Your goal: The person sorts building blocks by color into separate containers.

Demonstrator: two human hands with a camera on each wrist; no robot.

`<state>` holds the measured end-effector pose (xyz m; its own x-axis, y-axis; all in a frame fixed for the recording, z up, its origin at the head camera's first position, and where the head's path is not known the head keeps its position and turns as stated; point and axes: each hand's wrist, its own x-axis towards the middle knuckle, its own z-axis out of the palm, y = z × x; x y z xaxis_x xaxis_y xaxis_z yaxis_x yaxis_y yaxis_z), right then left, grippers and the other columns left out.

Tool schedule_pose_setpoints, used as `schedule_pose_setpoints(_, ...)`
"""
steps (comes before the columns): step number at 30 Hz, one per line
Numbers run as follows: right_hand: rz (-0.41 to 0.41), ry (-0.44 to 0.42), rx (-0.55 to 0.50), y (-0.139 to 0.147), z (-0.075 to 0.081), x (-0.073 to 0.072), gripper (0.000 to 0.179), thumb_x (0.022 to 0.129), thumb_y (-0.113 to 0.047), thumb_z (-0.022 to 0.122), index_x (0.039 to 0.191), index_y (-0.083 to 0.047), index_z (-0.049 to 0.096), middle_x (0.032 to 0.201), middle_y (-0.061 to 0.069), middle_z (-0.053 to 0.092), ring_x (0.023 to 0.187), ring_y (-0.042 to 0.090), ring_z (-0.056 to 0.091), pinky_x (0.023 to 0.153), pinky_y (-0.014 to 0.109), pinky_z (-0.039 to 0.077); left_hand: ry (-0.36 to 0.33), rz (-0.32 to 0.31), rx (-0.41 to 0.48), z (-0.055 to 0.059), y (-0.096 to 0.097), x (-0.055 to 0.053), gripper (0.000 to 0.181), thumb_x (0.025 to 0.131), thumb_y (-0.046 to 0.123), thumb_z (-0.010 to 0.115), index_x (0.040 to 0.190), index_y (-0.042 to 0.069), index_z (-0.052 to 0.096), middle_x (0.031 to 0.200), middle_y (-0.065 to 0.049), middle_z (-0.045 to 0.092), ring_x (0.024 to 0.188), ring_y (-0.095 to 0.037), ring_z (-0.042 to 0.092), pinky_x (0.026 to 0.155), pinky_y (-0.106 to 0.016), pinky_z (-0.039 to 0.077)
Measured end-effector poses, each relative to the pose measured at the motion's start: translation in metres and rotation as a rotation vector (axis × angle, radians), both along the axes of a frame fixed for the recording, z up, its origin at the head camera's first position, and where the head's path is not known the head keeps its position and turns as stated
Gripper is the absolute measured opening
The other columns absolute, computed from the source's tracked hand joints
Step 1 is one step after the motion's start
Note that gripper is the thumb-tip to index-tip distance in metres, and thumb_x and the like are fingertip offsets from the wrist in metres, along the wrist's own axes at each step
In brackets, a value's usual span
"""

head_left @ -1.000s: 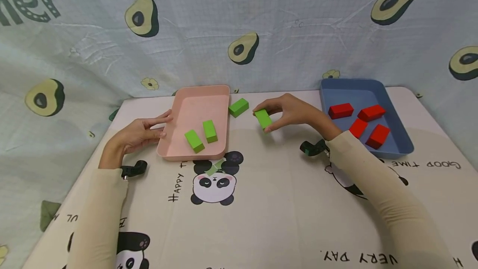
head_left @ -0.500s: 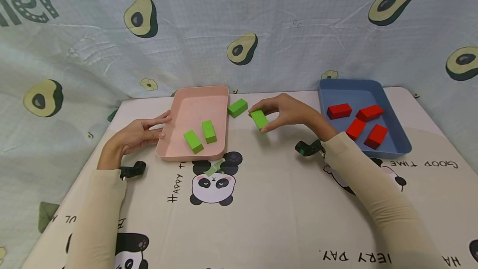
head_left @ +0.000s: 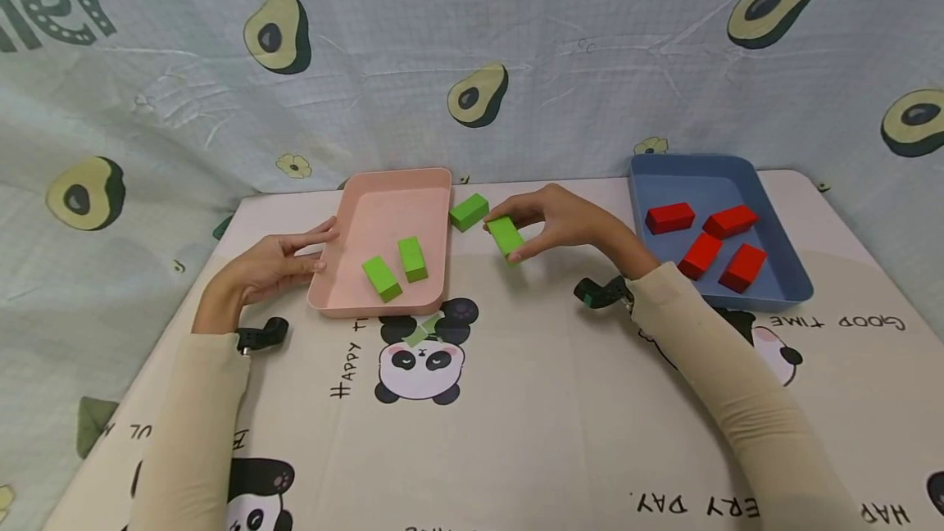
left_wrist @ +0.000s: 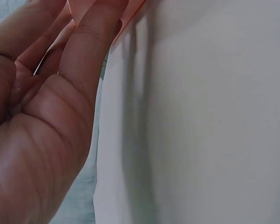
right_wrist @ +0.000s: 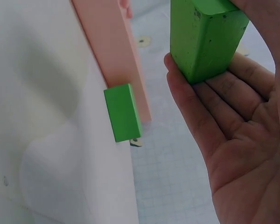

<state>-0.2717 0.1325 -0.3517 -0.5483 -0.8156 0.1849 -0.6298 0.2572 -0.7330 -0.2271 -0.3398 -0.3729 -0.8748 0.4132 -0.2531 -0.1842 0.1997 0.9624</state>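
Between thumb and fingers my right hand pinches a green block, held above the table to the right of the pink tray. The right wrist view shows that block close up, with small dark specks on it. My left hand touches the tray's left rim, its fingers fairly straight. Inside the tray lie two green blocks, one nearer the left and one nearer the right. Another green block lies on the table against or just beside the tray's right wall.
On the right stands a blue tray holding several red blocks. The table has a cloth printed with pandas and lettering. Behind it hangs a curtain with avocado prints.
My right hand has moved a little to the left with the green block, closer to the pink tray. The left hand stays at the tray's rim.
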Motion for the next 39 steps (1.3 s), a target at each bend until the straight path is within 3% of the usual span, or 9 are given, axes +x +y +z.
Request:
schedule_pose_setpoints(14,-0.008,0.003,0.005,-0.006,0.004,0.001,0.060,0.080,-0.026,0.089,0.133,-0.009,0.067,0.119,0.002,0.072,0.114,0.019,0.069,0.105,0.039,0.052,0.004,0.000,-0.029,0.000,0.000,-0.002,0.065,0.097,-0.002,0.064,0.155,0.003,0.034,0.170,0.005,0.010,0.124,0.012,0.052,0.094,-0.021,0.055)
schedule_pose_setpoints(19,0.000,-0.001,-0.003,-0.009,0.005,0.002,0.061,0.080,-0.024,0.089,0.134,-0.006,0.066,0.121,0.003,0.072,0.113,0.019,0.069,0.105,0.037,0.052,0.005,-0.001,-0.029,0.000,0.000,-0.001,0.066,0.097,-0.002,0.064,0.155,0.002,0.033,0.170,0.005,0.010,0.125,0.011,0.052,0.094,-0.022,0.055)
schedule_pose_setpoints(26,0.010,-0.014,-0.004,-0.013,0.005,0.002,0.058,0.080,-0.025,0.088,0.133,-0.011,0.067,0.126,0.003,0.070,0.112,0.018,0.069,0.104,0.036,0.052,0.011,0.011,-0.045,0.000,0.000,0.001,0.066,0.097,0.000,0.065,0.155,0.002,0.033,0.170,0.005,0.010,0.122,0.014,0.052,0.094,-0.022,0.055)
schedule_pose_setpoints(39,-0.015,-0.030,0.002,-0.018,0.006,0.001,0.059,0.081,-0.024,0.087,0.133,-0.008,0.066,0.125,0.005,0.070,0.110,0.019,0.069,0.103,0.036,0.053,0.004,0.010,-0.016,-0.001,0.000,0.001,0.064,0.098,-0.002,0.063,0.155,0.003,0.034,0.171,0.005,0.009,0.123,0.013,0.052,0.094,-0.022,0.055)
